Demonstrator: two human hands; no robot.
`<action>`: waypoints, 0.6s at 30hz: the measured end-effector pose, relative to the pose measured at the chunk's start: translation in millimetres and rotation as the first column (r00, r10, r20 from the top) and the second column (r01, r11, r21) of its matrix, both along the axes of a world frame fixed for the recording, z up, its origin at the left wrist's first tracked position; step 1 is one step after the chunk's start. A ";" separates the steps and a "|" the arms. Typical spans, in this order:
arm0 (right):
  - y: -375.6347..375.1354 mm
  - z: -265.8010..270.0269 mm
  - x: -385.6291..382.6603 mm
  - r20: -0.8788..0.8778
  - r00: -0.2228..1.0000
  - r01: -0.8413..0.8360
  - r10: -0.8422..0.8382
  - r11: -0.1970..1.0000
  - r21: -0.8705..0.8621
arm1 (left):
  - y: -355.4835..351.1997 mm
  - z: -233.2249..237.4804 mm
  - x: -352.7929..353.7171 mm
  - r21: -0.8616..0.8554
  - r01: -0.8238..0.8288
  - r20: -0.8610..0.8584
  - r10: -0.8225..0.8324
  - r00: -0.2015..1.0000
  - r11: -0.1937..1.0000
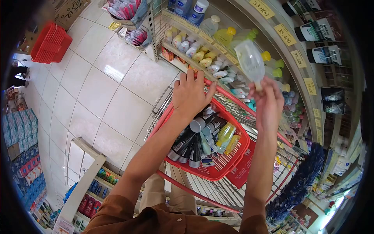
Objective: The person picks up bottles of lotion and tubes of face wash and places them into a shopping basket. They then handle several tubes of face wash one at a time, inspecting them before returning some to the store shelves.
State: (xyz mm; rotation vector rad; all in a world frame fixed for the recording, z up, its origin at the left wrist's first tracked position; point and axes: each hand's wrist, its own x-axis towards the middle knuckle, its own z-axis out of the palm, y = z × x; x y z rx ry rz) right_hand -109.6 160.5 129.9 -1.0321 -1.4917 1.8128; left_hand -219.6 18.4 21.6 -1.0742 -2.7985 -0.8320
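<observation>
My left hand (191, 93) rests on the red rim of a shopping cart (226, 92), its fingers curled over the bar. In my right hand (268, 97) is a clear, pale bottle (249, 59), gripped at its yellowish cap end and held up before the shelf. Inside the cart sits a red basket (236, 160). It holds several black tubes (185, 144), yellow bottles (226, 134) and grey-capped containers (198, 124).
Shelves of bottles (225, 36) with yellow price tags (284, 34) curve along the right. A dark blue fluffy duster (298, 187) hangs at the cart's right side. Stacked red baskets (50, 43) stand on the tiled floor at upper left. Another person's feet show at far left.
</observation>
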 end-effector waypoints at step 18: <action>70.9 -58.3 -174.3 0.251 0.948 -0.098 -0.197 0.568 0.817 | -0.2 -4.9 -2.9 0.060 -0.012 0.000 0.012 1.000 0.998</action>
